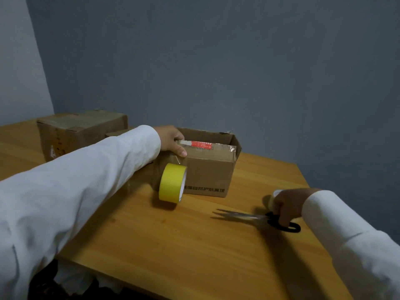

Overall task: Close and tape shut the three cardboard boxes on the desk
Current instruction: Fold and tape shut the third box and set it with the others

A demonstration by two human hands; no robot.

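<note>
A small cardboard box (pixel 207 169) with dark print on its front stands in the middle of the desk. Its far flap stands up; a red label shows on the near flap. My left hand (pixel 173 140) grips the box's near top edge at the left corner. A yellow tape roll (pixel 172 182) hangs on edge against the box's front, joined to that corner by a clear strip of tape. My right hand (pixel 285 205) holds black-handled scissors (pixel 259 219) low over the desk to the right, blades pointing left. A larger box (pixel 80 132) sits closed at the back left.
The wooden desk (pixel 173 234) ends at a near edge at the bottom and a right edge behind my right arm. A grey wall stands close behind the boxes. Part of another box (pixel 116 133) peeks out behind my left sleeve. Dark clutter lies below the desk edge.
</note>
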